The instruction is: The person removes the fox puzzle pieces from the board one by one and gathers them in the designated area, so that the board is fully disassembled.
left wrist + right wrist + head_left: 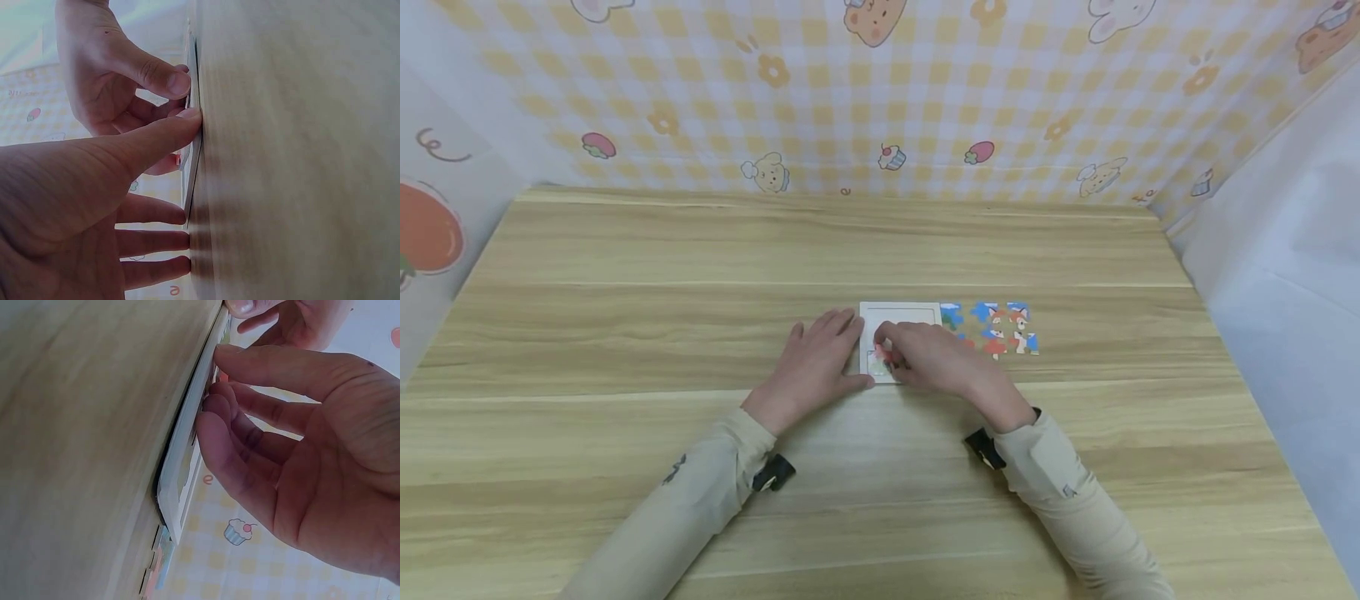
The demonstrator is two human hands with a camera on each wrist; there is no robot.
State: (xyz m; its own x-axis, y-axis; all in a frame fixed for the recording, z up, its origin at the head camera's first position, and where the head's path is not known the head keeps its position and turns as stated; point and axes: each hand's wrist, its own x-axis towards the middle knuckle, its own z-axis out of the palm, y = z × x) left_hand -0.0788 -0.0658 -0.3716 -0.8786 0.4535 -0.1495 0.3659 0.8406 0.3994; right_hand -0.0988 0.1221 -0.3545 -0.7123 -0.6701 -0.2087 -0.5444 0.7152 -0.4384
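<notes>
A white square puzzle frame (898, 305) lies flat on the table. My left hand (812, 364) rests at its left side, straight fingers along the edge and the thumb (181, 122) pressed at the near left corner. Over the frame, my right hand (938, 360) curls its thumb and fingers round a reddish puzzle piece (882, 353) at the lower left of the recess. The fingers mostly hide this piece. A pale printed patch (877, 367) shows in that same corner below the fingertips.
Right of the frame lie several loose jigsaw pieces: blue and green ones (951, 315) against its edge, then fox-printed ones (994, 320) and deer-printed ones (1019, 320). The wood-grain table (700, 250) extends around them, with a checked cloth (820, 108) behind.
</notes>
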